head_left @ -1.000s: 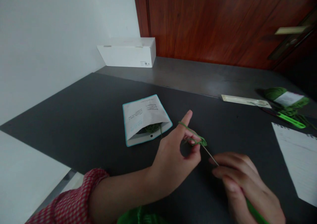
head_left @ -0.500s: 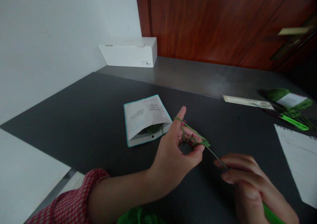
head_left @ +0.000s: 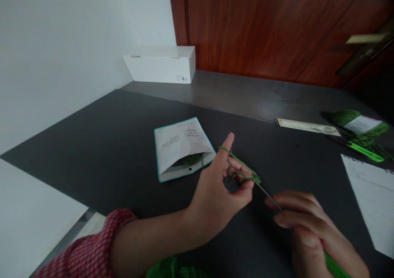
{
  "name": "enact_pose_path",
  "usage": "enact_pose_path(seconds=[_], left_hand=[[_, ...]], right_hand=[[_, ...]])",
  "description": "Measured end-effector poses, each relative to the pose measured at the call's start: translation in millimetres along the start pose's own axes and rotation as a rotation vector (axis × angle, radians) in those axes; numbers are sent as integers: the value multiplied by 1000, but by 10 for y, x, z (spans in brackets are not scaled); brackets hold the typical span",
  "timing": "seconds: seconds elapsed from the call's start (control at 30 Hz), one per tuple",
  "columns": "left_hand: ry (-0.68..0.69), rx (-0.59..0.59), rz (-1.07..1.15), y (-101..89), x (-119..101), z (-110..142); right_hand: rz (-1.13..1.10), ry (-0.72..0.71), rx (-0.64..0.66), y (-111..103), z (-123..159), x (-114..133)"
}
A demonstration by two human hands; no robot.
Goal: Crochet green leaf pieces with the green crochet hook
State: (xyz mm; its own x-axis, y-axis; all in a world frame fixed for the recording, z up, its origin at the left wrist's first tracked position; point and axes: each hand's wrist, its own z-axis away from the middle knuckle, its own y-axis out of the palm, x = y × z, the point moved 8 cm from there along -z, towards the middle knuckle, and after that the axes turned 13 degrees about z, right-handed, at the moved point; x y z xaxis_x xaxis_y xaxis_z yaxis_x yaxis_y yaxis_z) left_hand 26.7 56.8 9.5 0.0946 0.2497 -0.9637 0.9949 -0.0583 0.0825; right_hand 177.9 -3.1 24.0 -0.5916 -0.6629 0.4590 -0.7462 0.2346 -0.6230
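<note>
1. In the head view, your left hand (head_left: 215, 196) pinches a small piece of green stitches (head_left: 257, 180) between the tips of thumb and finger, with no gap left there; your index finger points up, apart from that pinch.
2. A working strand (head_left: 243, 163) bends around the raised index finger and slants down to the stitches, which sit at your left fingertips, above the dark table (head_left: 123, 122).
3. Your right hand (head_left: 323, 233) is curled around a slim tool (head_left: 268, 194), seemingly a crochet hook, its green handle showing below your palm. The metal shaft reaches the stitches; its tip is hidden, so you cannot tell which loop it is in.
4. The step in hand looks like working a stitch. The next move seems to call for a steady left pinch, even tension over your index finger, and a small turn of the right wrist to catch the strand.
5. Beyond your left wrist lies a white pouch (head_left: 181, 140) with green yarn (head_left: 191, 159) in its mouth.
</note>
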Motion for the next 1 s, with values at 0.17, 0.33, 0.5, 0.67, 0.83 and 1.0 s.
enact_pose_path(seconds=[0.17, 0.33, 0.5, 0.67, 0.83, 1.0], left_hand=[[-12, 7, -34, 4, -17, -2], [-8, 20, -45, 13, 8, 5], [-23, 27, -93, 26, 51, 37], [57, 30, -207, 31, -45, 59], [159, 48, -328, 54, -145, 72], [237, 144, -367, 186, -165, 132]], right_hand=[[74, -63, 61, 16, -22, 8], [166, -110, 76, 6, -11, 24], [227, -180, 7, -1, -52, 137], [279, -189, -35, 6, -120, 261], [251, -137, -25, 30, -135, 255], [196, -117, 52, 134, -123, 172]])
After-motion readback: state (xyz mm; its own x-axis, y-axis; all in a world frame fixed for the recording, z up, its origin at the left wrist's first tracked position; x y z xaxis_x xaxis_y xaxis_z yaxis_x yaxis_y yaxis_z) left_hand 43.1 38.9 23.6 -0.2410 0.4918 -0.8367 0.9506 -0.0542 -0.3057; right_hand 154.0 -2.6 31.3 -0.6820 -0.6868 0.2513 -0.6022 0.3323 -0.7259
